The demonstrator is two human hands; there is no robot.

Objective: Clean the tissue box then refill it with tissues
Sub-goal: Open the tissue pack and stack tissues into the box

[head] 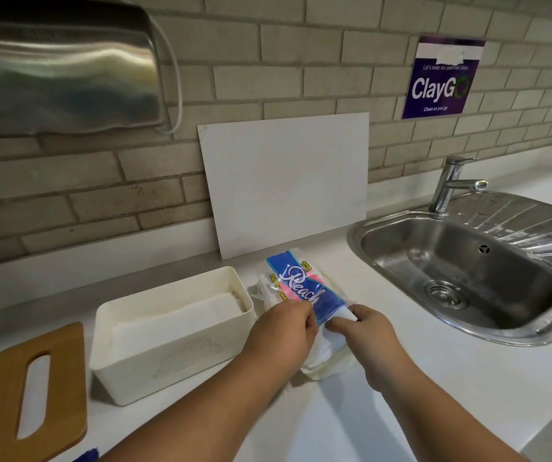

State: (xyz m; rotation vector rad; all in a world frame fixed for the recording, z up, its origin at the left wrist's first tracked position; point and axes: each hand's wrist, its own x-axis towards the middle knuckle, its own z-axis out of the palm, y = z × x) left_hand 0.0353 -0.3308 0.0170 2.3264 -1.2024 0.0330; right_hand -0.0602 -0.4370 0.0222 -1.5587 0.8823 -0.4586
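Observation:
A white tissue box stands open on the counter, with white tissues lying inside it. Its wooden lid, with a long slot, lies flat to the left. Right of the box lies a blue and pink pack of paper towels in clear plastic wrap. My left hand pinches the near end of the wrap. My right hand pinches the same end from the right, with white tissue showing between the two hands.
A steel sink with a tap sits at the right. A white board leans on the tiled wall behind the pack. A metal dispenser hangs at the upper left. A purple sign is on the wall.

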